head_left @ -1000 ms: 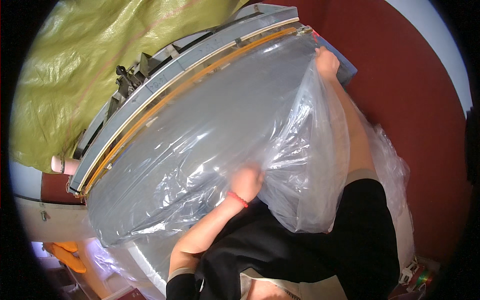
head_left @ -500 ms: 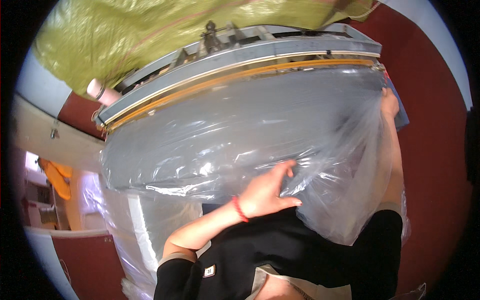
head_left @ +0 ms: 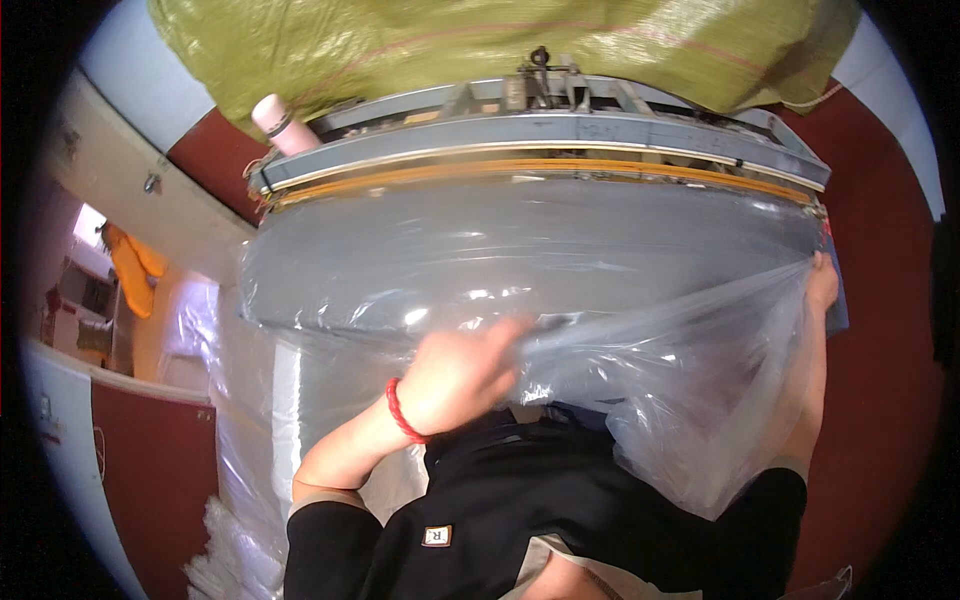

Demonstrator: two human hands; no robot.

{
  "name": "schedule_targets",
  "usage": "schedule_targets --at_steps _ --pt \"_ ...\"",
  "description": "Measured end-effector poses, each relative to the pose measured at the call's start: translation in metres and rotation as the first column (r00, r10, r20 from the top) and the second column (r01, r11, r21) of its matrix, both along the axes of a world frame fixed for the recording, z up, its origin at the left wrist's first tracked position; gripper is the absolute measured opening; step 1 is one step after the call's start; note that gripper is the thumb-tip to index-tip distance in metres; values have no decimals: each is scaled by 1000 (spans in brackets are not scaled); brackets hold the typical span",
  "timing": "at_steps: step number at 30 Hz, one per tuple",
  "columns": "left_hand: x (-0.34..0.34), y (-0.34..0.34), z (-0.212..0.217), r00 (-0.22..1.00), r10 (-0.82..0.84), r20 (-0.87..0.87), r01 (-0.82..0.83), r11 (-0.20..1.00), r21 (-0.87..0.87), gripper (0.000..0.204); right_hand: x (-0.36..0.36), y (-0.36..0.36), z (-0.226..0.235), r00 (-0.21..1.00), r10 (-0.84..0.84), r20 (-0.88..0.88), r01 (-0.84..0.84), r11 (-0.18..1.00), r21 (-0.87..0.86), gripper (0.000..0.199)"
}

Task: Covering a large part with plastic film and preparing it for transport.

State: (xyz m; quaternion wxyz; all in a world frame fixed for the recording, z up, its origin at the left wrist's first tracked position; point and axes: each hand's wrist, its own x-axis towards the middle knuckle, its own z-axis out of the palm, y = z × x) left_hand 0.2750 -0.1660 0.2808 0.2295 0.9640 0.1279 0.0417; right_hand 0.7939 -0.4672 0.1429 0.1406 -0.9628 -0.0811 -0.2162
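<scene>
Left hand: the left hand (head_left: pixel 462 375), a red cord band (head_left: pixel 400 412) at its wrist, is blurred; its fingers look closed on a gathered fold of the clear plastic bag (head_left: pixel 640 390) near the middle of the machine's front edge.
Right hand: the right hand (head_left: pixel 822 283) is up at the right end of the front edge, fingers closed on the bag's far corner, the forearm seen through the film.
Bag position: the bag hangs stretched between the two hands, just in front of the grey bed (head_left: pixel 520 250) and partly lying on it, its loose belly sagging toward the person's black top (head_left: pixel 560 510).
Long axis: the taut upper edge of the bag runs left to right, roughly parallel to the orange sealing strip (head_left: pixel 540 168), rising slightly toward the right hand.
Which hand is nearer the bar: the right hand, close below the right end of the strip; the left sits lower, well apart from it.
Surface: a wide grey machine bed, glossy with film, under a metal bar frame (head_left: pixel 540 125) along its far edge.
Behind: a yellow-green woven sack (head_left: pixel 480 40) lies over the back of the machine; a pink roll end (head_left: pixel 283 125) sticks out at the far left corner.
Room: dark red floor (head_left: pixel 880 400) to the right; at the left a pile of clear bags (head_left: pixel 235 540) and something orange (head_left: pixel 135 275) farther off.
</scene>
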Motion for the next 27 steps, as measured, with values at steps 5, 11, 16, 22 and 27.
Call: schedule_targets --at_steps 5,11,16,22,27 --pt "-50 31 -13 824 362 435 -498 830 252 41 4 -6 -2 999 51 -13 -50 998 50 32" --pt "-126 93 10 639 423 642 -736 580 350 38 5 -13 -6 997 70 -10 -70 997 23 32" --pt "-218 211 78 358 791 496 -887 455 -84 15 16 -10 -10 994 107 18 -108 993 40 34" --pt "-116 214 89 601 184 778 -718 553 423 10 12 -22 -8 999 23 -32 -20 995 95 38" --pt "-90 181 -66 980 193 40 -196 940 279 52 22 -43 -14 997 71 -17 -69 994 79 39"
